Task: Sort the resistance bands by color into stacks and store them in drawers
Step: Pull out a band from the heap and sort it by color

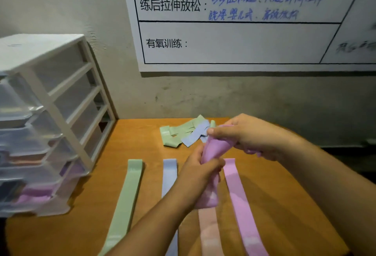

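a lilac resistance band (211,150) is held above the wooden bench (280,205) between both hands. the left hand (200,166) is curled round its middle. the right hand (246,133) is closed on its upper end, with the fabric pinched between thumb and fingers. its lower end is hung over a peach band (209,229). four bands are laid flat side by side on the bench: a green band (126,200), a blue band (169,174), the peach band and a pink band (240,205). a loose pile of green and blue bands (183,133) is seen near the wall. at the left a white drawer unit (61,113) is stood on the bench, and stored lilac bands (34,194) are seen through a lower drawer. a printed training board (244,42) is fixed to the wall.
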